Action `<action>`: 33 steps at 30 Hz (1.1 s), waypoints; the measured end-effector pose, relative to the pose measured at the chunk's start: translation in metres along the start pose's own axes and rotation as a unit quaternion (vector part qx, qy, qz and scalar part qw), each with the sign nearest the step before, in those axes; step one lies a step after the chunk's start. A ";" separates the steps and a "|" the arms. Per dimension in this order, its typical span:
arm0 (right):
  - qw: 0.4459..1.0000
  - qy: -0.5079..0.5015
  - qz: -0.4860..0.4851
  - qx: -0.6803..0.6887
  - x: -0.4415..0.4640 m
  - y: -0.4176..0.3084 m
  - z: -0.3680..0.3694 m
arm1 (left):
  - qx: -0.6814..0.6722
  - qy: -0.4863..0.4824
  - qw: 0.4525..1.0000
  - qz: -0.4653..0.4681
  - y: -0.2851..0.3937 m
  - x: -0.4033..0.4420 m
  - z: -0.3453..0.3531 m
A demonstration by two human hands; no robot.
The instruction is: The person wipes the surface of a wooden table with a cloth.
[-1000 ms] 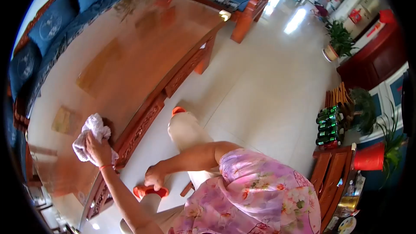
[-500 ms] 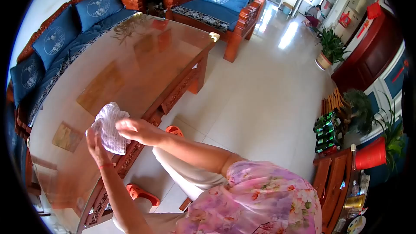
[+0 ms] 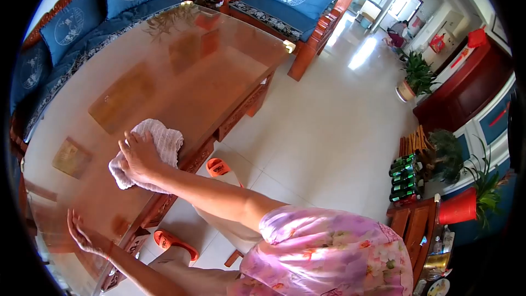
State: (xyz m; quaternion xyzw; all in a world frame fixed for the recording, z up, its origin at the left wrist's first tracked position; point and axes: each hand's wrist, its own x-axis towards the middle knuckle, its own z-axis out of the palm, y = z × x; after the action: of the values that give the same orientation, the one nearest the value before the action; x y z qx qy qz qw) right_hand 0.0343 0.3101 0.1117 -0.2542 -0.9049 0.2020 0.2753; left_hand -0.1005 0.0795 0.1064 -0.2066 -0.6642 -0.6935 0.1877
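On the glass-topped wooden table lies a pale, crinkled cloth, spread out near the front edge. My right hand rests on top of it, palm down, with the fingers apart and pressing it against the glass. The part of the cloth under the palm is hidden. Lower left, my left hand is over the table's near corner, apart from the cloth. Its fingers are loosely spread and nothing is in them; a red string circles the wrist.
A sofa with blue cushions runs along the table's far side. A wooden armchair stands beyond the table's end. To the right are a potted plant, green bottles and a wooden cabinet. Another person is far back.
The cloth, held up between both hands before, now lies on the table under my right hand. My left hand has let go of it and moved down and left. The view has shifted slightly.
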 end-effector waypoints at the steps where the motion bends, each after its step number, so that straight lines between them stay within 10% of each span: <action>1: 0.999 0.032 -0.009 -0.021 -0.005 0.002 -0.017 | -0.001 0.005 1.000 0.005 -0.008 0.000 -0.005; 18: 0.995 0.058 -0.039 -0.075 0.025 0.117 -0.039 | -0.020 0.140 0.988 -0.057 -0.002 0.020 -0.007; 33: 0.895 0.091 0.297 -0.319 0.055 0.412 -0.210 | 0.072 0.145 0.982 -0.099 -0.018 0.029 -0.025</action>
State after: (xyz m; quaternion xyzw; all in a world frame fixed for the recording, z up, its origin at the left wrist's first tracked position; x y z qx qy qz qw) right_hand 0.2649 0.7143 0.0858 -0.6027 -0.7740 -0.0490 0.1877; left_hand -0.1353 0.0563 0.1055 -0.0227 -0.6952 -0.6817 0.2267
